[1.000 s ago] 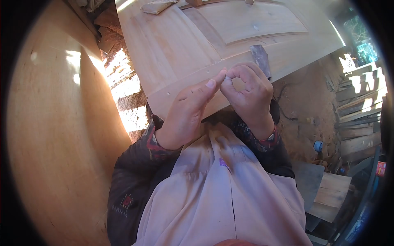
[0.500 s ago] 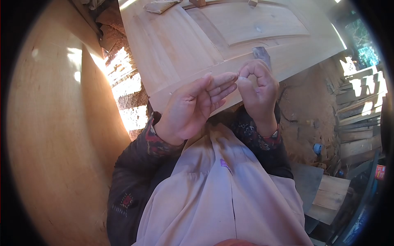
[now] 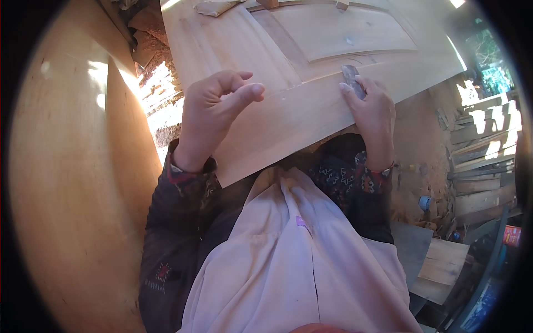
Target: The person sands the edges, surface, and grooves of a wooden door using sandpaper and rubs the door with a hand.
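A pale wooden door panel [image 3: 288, 119] with a raised, curved-top inset lies in front of me. On it, near the right edge, rests a small flat grey block [image 3: 348, 72] that looks like a sanding block. My right hand [image 3: 378, 109] has its thumb and fingers around the near end of that block. My left hand [image 3: 214, 108] is above the panel's left part, fingers loosely curled, with the thumb and index tips apart and nothing between them.
A large curved-looking plywood sheet [image 3: 66, 183] stands along the left side. Small wood pieces [image 3: 342, 4] and a pale scrap [image 3: 215, 6] lie at the panel's far end. Stacked planks [image 3: 483, 183] and a blue round item [image 3: 425, 203] are on the right.
My hands, which were together over the near edge, have moved apart. The left went left and up; the right went to the grey block and took hold of it.
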### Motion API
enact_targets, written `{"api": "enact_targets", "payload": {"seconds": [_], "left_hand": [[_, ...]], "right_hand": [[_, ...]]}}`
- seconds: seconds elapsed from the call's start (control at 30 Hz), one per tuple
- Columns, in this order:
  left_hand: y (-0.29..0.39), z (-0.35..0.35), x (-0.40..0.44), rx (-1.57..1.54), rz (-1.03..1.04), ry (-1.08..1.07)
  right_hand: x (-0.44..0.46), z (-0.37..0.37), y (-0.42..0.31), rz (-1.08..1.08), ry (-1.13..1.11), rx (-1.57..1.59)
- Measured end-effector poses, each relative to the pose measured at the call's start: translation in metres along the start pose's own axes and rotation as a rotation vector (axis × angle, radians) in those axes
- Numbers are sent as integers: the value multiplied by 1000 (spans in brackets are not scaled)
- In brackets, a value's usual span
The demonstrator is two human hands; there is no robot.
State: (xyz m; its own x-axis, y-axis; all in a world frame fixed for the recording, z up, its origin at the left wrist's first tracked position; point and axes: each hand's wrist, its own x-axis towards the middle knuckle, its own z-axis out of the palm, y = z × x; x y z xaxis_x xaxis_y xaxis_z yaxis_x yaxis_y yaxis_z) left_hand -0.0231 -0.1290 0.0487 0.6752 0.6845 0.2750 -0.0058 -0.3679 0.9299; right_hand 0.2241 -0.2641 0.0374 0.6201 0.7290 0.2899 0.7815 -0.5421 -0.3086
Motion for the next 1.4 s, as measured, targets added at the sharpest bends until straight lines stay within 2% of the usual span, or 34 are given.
{"api": "enact_targets", "payload": {"seconds": [0.03, 0.13, 0.17, 0.27, 0.33, 0.37, 0.43, 0.53, 0.63, 0.7, 0.73, 0.77, 0.87, 0.97, 1.07, 1.17, 1.27, 1.33, 1.4], "left_hand": [[0, -4, 5, 367, -89, -118], [-24, 16, 11, 1035, 295, -167], [-21, 17, 16, 1038, 152, -442], [-36, 29, 17, 933, 380, -529], [-38, 37, 22, 904, 418, -595], [-38, 39, 24, 889, 438, -627], [-38, 39, 28, 964, 414, -581], [-35, 29, 45, 1172, 292, -537], [-49, -4, 80, 1454, 200, -382], [-89, -38, 113, 1579, 180, -41], [-116, -61, 128, 1425, 159, 111], [-134, -75, 136, 1265, 140, 254], [-122, -70, 142, 1065, -313, 491], [-125, -78, 144, 1224, -301, 353], [-117, -74, 139, 1282, -384, 360], [-169, -93, 147, 1167, -224, 400], [-103, -75, 135, 953, -439, 310], [-110, -78, 142, 1045, -455, 269], [-125, -86, 149, 1136, -428, 258]], "right_hand": [[2, -1, -4, 39, -52, -52], [9, 7, 3, 74, -85, -50], [10, 9, 7, 58, -66, -36], [15, 10, 18, 51, -25, 42], [18, 4, 20, 101, -33, 139], [17, 5, 21, 104, -38, 310], [15, 7, 19, 107, -47, 650], [1, 9, -1, 55, -204, 821], [-8, 14, -19, -14, -228, 736], [-10, 12, -16, -305, -134, 508], [-10, 12, -15, -447, -81, 393], [-13, 9, -18, -413, -121, 375], [-27, -7, -32, -333, -219, 347], [-39, -8, -45, -390, -228, 318], [-42, 6, -48, -509, -137, 161], [-37, 16, -66, -488, -135, 57], [-6, 41, -77, -471, -142, 52], [10, 49, -78, -543, -120, 73], [-6, 33, -70, -525, -166, 91]]}}
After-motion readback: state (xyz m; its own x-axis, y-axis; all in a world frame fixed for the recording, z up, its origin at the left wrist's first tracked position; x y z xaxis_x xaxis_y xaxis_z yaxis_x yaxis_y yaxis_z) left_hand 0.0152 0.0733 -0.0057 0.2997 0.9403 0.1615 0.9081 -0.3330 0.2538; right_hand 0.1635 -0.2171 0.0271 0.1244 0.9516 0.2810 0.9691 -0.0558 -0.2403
